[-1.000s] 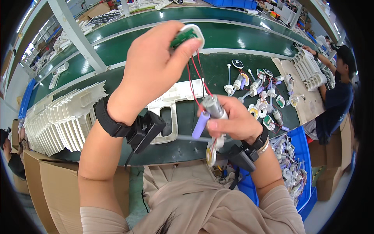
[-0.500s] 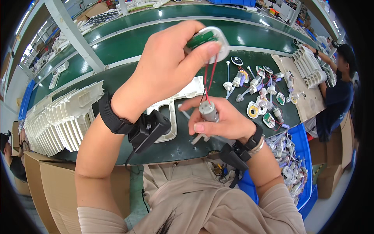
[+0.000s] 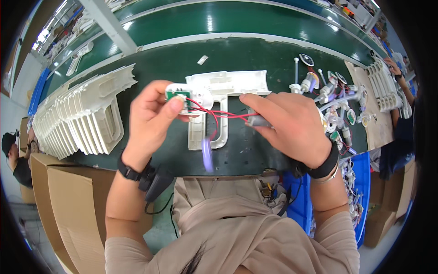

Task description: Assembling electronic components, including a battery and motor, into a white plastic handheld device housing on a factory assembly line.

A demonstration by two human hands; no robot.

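My left hand (image 3: 155,109) pinches a white oval cover with a green circuit board (image 3: 175,95) in it, thumb pressed on the board. My right hand (image 3: 292,125) grips a small grey cylindrical motor (image 3: 258,120), its far end hidden under the fingers. Red wires (image 3: 223,113) stretch between board and motor. From them dangles a purple part (image 3: 207,155), blurred by motion. Under both hands, a white plastic housing half (image 3: 237,82) with a handle-like loop lies on the dark green table, partly covered by the held parts.
Nested white housings (image 3: 86,116) stand in a row at left. Several wired motor assemblies (image 3: 335,93) lie at right, with more in a blue bin (image 3: 362,182) below. A cardboard box (image 3: 75,201) stands at lower left. Another person (image 3: 401,128) works at far right.
My left hand has come down with the cover and board, turning the board toward me. My right hand has moved right with the motor, palm now down. The wires run sideways; the view has shifted.
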